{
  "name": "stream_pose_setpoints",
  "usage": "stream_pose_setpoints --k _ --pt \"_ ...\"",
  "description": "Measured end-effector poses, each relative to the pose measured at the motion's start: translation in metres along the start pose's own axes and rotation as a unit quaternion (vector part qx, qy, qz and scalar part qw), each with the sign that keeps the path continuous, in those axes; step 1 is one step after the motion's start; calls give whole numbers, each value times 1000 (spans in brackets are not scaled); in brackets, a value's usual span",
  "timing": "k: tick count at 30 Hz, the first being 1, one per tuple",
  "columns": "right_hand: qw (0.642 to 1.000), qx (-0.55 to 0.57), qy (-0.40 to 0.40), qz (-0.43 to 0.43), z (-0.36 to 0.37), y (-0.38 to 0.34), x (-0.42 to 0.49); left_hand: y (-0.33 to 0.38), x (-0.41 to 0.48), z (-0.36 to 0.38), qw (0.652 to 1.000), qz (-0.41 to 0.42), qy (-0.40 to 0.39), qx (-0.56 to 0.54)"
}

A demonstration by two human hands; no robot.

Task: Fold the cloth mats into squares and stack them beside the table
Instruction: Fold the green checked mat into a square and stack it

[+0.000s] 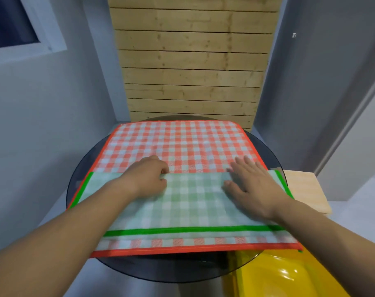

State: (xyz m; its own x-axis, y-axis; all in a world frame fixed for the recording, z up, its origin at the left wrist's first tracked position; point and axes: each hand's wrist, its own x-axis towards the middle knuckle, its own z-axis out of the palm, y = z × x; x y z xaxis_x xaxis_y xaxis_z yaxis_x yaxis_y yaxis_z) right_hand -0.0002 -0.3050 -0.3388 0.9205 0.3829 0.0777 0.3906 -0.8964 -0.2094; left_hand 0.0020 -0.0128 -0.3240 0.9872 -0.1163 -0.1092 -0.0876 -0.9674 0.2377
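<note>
A green checked cloth mat (191, 202), folded in half, lies on the near half of an orange checked mat (178, 142) that is spread flat over a round dark glass table (83, 166). My left hand (148, 176) rests on the green mat's far fold edge, its fingers curled down onto the cloth. To the right, my right hand (248, 183) lies flat on the green mat with straight, spread fingers. The green border strip runs along the mat's near edge.
A pale wooden block (306, 191) stands at the right of the table. Below the table's near right edge is a yellow plastic seat (289, 275). A slatted wooden panel (193, 61) rises behind the table between grey walls.
</note>
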Motion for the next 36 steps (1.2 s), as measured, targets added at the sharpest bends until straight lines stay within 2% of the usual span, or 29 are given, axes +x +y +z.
stream_pose_setpoints --k 6,11,14,16,19,22,25,27,28,30,32,33,34,36 --pt "992 39 -33 -116 9 -42 -6 7 9 -15 996 -39 -56 -66" --pt "988 67 -30 -133 6 -49 -13 5 18 -28 989 -66 -35 -127" --pt "985 91 -36 -141 5 -54 -18 4 16 -33 975 -124 -24 -181" --pt "982 107 -46 -147 5 -56 -19 6 13 -34 950 -174 -23 -257" --pt "979 137 -66 -139 4 -56 -22 12 10 -25 893 -244 -23 -378" --pt "976 146 -75 -145 5 -53 -23 20 3 -10 827 -273 -2 -491" --pt "977 147 -75 -135 5 -46 -21 27 -1 3 783 -287 30 -551" --pt "979 143 -75 -123 6 -42 -20 27 -2 10 792 -280 49 -540" --pt "980 137 -79 -121 6 -41 -20 26 -2 15 815 -270 54 -510" --pt "980 124 -89 -127 8 -39 -20 27 -10 18 884 -220 61 -408" --pt "979 117 -97 -133 8 -39 -19 32 -26 18 962 -128 81 -228" --pt "979 117 -101 -135 8 -39 -19 35 -36 17 984 -74 89 -133" --pt "978 116 -102 -137 8 -39 -20 38 -46 16 994 -22 82 -73" --pt "979 103 -93 -149 7 -41 -23 38 -62 15 997 63 18 -30"
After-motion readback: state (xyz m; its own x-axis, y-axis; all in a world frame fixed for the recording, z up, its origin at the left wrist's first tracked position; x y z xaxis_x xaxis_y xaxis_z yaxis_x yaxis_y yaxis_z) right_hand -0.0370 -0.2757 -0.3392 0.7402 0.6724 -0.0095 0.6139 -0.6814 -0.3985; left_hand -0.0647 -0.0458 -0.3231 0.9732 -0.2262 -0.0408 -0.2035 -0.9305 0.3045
